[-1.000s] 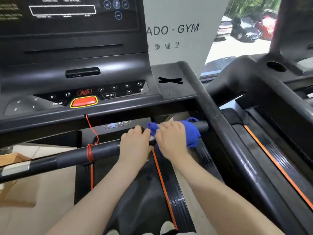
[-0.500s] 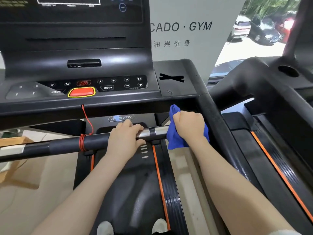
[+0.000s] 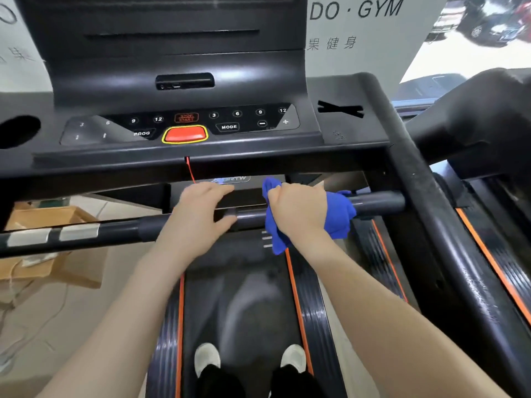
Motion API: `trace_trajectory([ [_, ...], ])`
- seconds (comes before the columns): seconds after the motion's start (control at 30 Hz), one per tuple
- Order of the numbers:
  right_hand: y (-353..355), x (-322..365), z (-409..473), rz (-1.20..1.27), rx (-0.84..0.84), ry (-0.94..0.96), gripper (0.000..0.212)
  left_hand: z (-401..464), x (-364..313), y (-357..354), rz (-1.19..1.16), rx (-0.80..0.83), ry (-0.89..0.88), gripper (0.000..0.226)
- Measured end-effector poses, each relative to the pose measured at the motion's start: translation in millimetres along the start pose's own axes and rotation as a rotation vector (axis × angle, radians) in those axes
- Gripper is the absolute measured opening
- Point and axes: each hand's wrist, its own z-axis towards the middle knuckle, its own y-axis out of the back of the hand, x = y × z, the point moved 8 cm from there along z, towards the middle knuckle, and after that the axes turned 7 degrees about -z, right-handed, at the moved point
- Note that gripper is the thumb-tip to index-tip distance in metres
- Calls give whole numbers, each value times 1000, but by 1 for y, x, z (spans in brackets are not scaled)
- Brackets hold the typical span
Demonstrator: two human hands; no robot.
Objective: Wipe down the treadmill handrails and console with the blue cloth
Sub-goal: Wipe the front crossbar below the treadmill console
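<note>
The left hand (image 3: 198, 216) rested on the front handrail (image 3: 120, 232), fingers loosely curled over it, apparently to steady the person. Just to its right, the right hand (image 3: 298, 214) clamped the blue cloth (image 3: 337, 214) around the bar for wiping, below the console (image 3: 184, 124).

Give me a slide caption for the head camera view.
Right hand wraps blue cloth around treadmill crossbar; left hand rests beside it.
</note>
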Motion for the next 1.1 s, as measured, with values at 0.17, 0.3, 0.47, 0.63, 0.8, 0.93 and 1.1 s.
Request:
trace_trajectory([
  [0.17, 18, 81, 12, 99, -62, -4, 32, -15, 63, 34, 90, 31, 177, 65],
  [0.3, 20, 96, 22, 136, -31, -61, 16, -21, 88, 40, 108, 74, 161, 59],
  [0.47, 24, 96, 13, 132, 75, -104, 47, -14, 85, 30, 214, 162, 64, 56],
  [0.63, 31, 58, -8, 680, -214, -212, 27, -8, 88, 28, 267, 212, 0, 59],
  [0.8, -22, 72, -58, 907, -78, -222, 27, 0, 89, 27, 190, 298, -47, 59],
  [0.93, -96, 66, -102, 1256, 115, -864, 31, 1, 85, 24, 229, 329, -91, 58],
  [1.1, -120, 116, -90, 2150, 131, -1380, 22, -8, 87, 23, 237, 237, -95, 56],
])
